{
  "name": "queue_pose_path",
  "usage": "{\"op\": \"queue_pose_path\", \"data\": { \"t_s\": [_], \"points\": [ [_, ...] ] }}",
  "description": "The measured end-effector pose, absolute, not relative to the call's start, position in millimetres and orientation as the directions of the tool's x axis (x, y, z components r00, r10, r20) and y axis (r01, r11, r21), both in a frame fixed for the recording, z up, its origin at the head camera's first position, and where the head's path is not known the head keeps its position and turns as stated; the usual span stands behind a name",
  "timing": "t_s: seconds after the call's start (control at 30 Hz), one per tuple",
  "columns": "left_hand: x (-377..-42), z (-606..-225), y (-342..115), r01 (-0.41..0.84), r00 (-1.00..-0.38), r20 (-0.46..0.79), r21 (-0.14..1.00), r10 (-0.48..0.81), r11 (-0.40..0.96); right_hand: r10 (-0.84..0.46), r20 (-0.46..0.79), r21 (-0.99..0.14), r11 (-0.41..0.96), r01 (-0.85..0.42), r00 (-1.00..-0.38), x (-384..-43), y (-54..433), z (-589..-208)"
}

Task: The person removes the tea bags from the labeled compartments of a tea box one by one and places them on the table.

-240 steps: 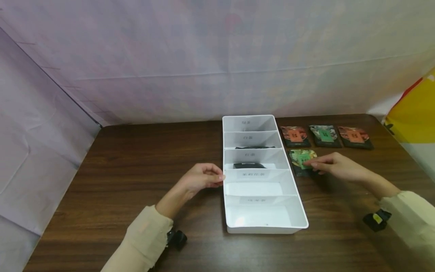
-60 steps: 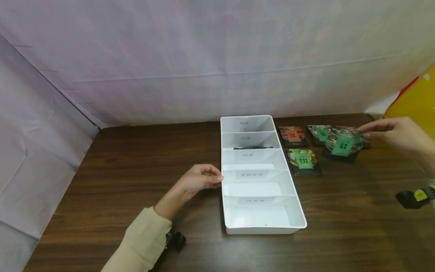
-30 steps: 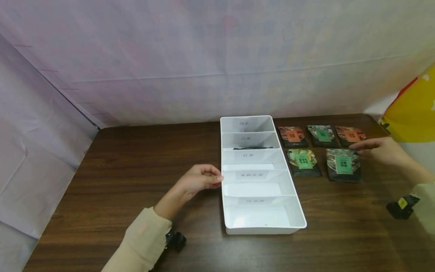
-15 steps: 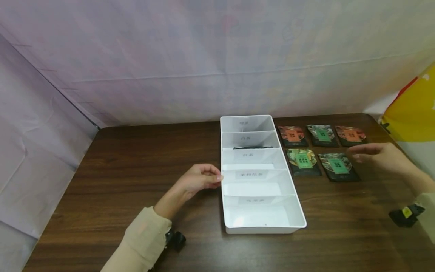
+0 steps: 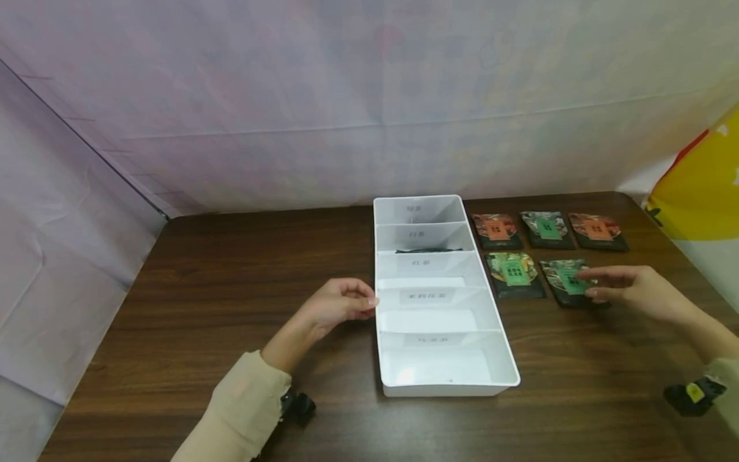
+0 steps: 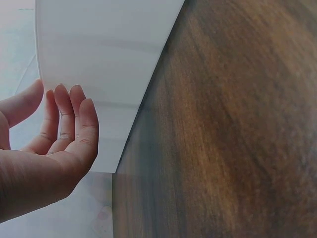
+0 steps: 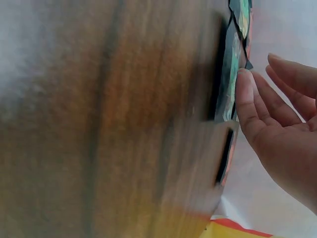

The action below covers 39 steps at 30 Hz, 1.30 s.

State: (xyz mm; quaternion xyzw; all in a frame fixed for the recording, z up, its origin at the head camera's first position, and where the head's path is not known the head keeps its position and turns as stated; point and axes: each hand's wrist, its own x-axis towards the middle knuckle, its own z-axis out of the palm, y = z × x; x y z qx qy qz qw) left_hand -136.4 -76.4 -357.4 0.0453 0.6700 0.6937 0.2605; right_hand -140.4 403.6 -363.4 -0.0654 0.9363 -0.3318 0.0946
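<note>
the front-right green packet (image 5: 568,281) is lying on the brown table (image 5: 260,256), probably light, pliable and slick, its edge likely offering the best hold, while the right hand (image 5: 643,294) is hanging over it with loosely straight fingers, gripping nothing, contact being hard to tell. behind and beside it two other green-labelled packets (image 5: 516,274) and two orange-labelled packets (image 5: 496,232) are lying; the left hand (image 5: 340,301) is pinching the rim of one white five-compartment tray (image 5: 441,391), where one dark edge (image 5: 430,251) is showing.
</note>
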Motion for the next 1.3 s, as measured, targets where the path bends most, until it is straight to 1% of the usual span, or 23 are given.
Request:
{"op": "queue_pose_path", "data": {
  "t_s": [0.13,0.37,0.7,1.07,1.2,1.3],
  "points": [
    [-136,-358,-76,-0.302,-0.86,-0.286,0.953,0.422,0.031,-0.192,-0.164,-0.649,0.76,-0.041,-0.968,-139,402,-367],
    [-137,-359,-77,-0.304,-0.859,-0.289,0.952,0.424,0.032,-0.16,-0.205,-0.597,0.802,-0.006,-0.966,-144,400,-368],
    [-137,-361,-76,-0.308,-0.858,-0.294,0.951,0.422,0.036,-0.185,-0.125,-0.648,0.76,-0.061,-0.975,-151,401,-374],
    [-137,-360,-77,-0.305,-0.858,-0.293,0.952,0.422,0.041,-0.182,-0.132,-0.669,0.742,-0.048,-0.974,-152,398,-368],
    [-137,-360,-77,-0.305,-0.857,-0.293,0.951,0.423,0.041,-0.169,-0.161,-0.644,0.764,-0.026,-0.972,-155,397,-360],
    [-137,-360,-77,-0.306,-0.858,-0.294,0.951,0.422,0.04,-0.167,-0.148,-0.628,0.777,-0.038,-0.975,-158,396,-355]
  ]
}}
